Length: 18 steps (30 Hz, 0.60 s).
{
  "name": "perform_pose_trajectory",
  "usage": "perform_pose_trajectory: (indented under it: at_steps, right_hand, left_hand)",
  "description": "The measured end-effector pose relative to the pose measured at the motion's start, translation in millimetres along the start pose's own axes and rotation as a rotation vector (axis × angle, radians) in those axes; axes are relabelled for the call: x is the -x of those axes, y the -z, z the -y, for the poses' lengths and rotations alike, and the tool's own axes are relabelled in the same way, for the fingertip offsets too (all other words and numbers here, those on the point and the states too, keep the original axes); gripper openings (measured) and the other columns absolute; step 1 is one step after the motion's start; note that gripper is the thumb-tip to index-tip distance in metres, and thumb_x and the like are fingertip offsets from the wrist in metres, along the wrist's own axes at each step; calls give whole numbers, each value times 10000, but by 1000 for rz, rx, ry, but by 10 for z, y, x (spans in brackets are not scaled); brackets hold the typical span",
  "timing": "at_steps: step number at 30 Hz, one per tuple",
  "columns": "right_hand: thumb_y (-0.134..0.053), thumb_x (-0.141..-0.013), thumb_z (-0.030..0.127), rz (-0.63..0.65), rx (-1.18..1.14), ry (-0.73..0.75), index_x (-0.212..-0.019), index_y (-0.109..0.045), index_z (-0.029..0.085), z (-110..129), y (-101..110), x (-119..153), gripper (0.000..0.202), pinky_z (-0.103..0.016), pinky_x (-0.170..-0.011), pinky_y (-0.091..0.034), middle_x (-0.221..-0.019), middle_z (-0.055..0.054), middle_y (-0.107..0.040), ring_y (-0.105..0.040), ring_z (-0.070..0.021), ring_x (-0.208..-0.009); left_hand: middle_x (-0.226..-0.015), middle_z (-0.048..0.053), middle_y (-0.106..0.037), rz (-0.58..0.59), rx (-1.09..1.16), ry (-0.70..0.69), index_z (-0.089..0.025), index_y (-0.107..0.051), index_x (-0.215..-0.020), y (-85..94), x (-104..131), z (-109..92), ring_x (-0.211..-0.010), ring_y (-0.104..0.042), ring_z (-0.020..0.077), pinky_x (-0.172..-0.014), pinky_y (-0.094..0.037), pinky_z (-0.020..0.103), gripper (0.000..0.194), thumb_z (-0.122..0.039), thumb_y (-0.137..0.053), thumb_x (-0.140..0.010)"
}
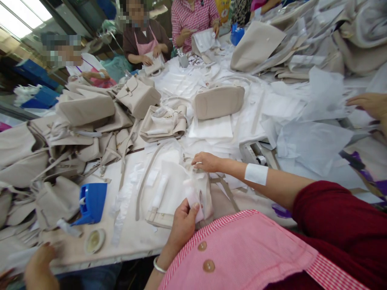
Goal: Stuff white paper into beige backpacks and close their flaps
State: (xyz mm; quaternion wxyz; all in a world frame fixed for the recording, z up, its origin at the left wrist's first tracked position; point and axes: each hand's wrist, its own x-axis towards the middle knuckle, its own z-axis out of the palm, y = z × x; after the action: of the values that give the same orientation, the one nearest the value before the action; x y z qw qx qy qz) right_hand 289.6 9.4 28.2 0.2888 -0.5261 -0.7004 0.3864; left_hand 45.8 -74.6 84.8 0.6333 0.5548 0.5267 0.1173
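A beige handbag point(160, 215) lies on the table right before me, with white wrapping paper point(173, 177) spread over it. At its near right side, my left hand point(185, 219) pinches a pale pinkish-white wrap point(195, 201) between thumb and fingers. My right hand point(207, 162) reaches across to the bag's far right corner, its fingers curled at the wrapped strap there; what they hold is too small to make out. A long beige strap point(145, 181) curves along the bag's left side.
Beige bags point(87, 108) are heaped at left, more point(256, 46) at back right. A blue tape dispenser point(92, 201) and a round tape roll point(94, 241) lie at front left. Another dispenser point(256, 155) stands right. Co-workers' hands point(42, 262) show at both sides; people work across the table.
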Motion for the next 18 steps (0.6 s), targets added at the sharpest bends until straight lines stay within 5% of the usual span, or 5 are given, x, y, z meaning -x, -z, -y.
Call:
perform_pose_trajectory:
  at_steps: [4,8,12,18]
  right_hand:
    - [-628,-799,442,-39,-238,-255,-838,-739,142,424,-49,486,322,-225,-539,-345,-587,12,-587,-490,-111,-555]
    - [-755,-670,430,-80,-499,-446,-995,-702,158,713,-291,737,427,-208,-477,-287,-531,55,-510,-413,-84,-489]
    - [-753,-668,374,-208,-683,-464,-951,-688,158,782,-481,714,362,-203,-503,-316,-591,39,-563,-462,-93,-545]
    - [-788,-601,306,-88,-856,-454,-803,-656,146,790,-444,764,290,-200,-507,-336,-620,35,-575,-477,-88,-562]
  left_hand:
    - [-729,-5,-602,-27,-135,-56,-148,-613,-934,-71,-37,-28,-664,-501,136,-605,-395,228,329,-458,-544,-847]
    - [-654,-21,-548,-62,-346,-130,-163,-578,-856,-124,-81,-13,-616,-470,127,-578,-365,233,260,-416,-519,-856]
    - [-667,-20,-542,-65,-426,-194,-171,-551,-833,-135,-93,18,-624,-472,129,-589,-363,242,212,-374,-501,-867]
    - [-688,-24,-535,-15,-394,-232,-167,-557,-887,-73,-44,-16,-633,-461,128,-599,-360,244,276,-436,-497,-881]
